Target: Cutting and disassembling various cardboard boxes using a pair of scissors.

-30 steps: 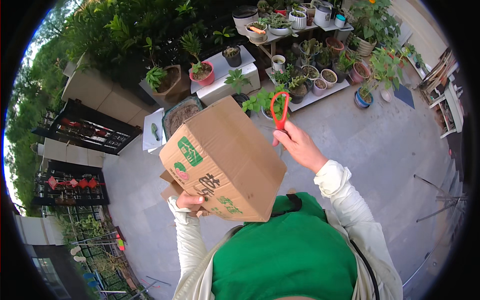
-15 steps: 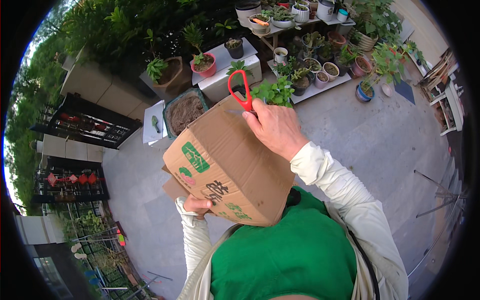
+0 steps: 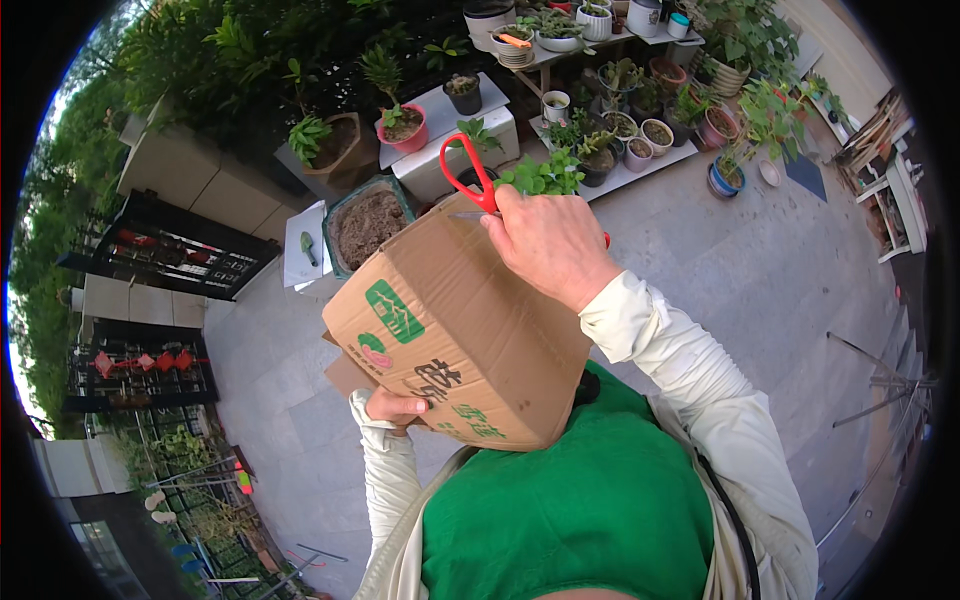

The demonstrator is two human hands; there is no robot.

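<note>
A brown cardboard box [image 3: 480, 300] with green and black print is tilted against my front. My left hand [image 3: 397, 408] grips its lower left side, thumb on the printed face and the other fingers hidden behind. Above the box's far end, my right hand [image 3: 550, 245] is closed on red-handled scissors [image 3: 484, 195]. One handle loop stands up past the thumb, and a bit of red shows at the hand's right side. A short stretch of metal blade lies close to the cardboard near the far edge; whether it touches or enters the board, I cannot tell.
Beyond the box stands a square planter of soil [image 3: 368, 228], beside a small green trowel [image 3: 308, 248] on a white block. Potted plants fill a low shelf [image 3: 640, 170] at the far right. A metal rack [image 3: 890, 380] stands on the right.
My right hand and the scissors have shifted slightly left, and the red loop has tipped further left and turned. The box and my left hand have stayed nearly in place.
</note>
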